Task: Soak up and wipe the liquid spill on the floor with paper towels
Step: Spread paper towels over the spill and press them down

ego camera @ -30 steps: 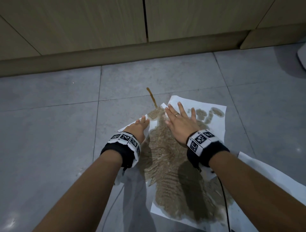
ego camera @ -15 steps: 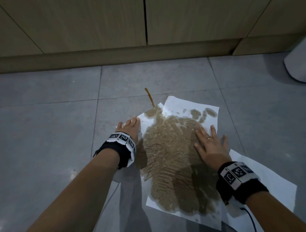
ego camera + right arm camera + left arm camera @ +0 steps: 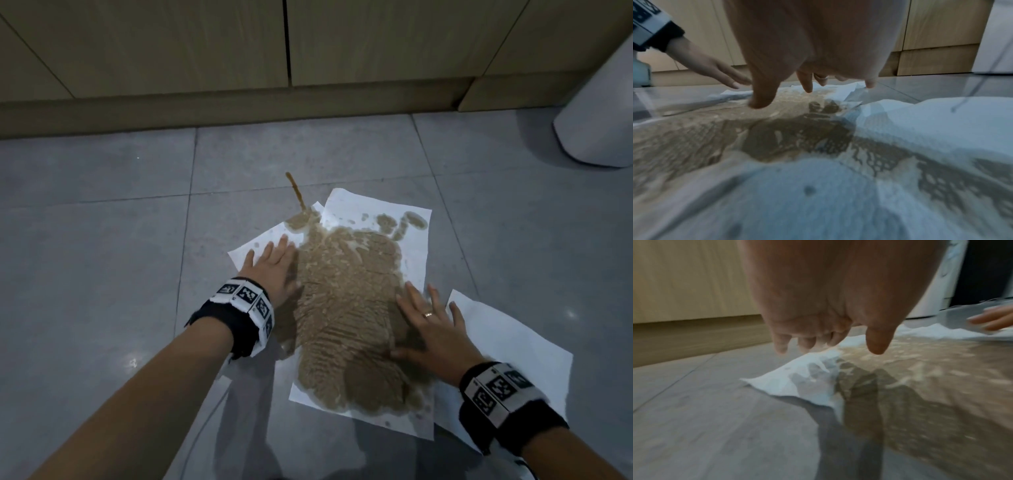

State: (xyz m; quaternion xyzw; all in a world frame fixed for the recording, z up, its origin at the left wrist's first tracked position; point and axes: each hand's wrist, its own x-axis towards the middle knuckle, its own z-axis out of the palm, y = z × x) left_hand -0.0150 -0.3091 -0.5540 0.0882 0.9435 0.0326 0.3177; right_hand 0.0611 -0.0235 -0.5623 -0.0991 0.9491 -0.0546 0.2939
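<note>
Head view: paper towels (image 3: pixel 373 219) cover the brown spill (image 3: pixel 346 308) on the floor (image 3: pixel 102 274), mostly soaked; a streak (image 3: pixel 295 188) remains uncovered. Left hand (image 3: pixel 274 270) and right hand (image 3: pixel 435 329) lie flat, fingers spread. Wrist views: both palms hover just above the towels; wiping is left.

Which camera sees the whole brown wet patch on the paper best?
The head view: it looks down on the entire brown patch across the paper towels. The left wrist view shows a blurred edge of it; the right wrist view shows only a close, partial stretch.
</note>
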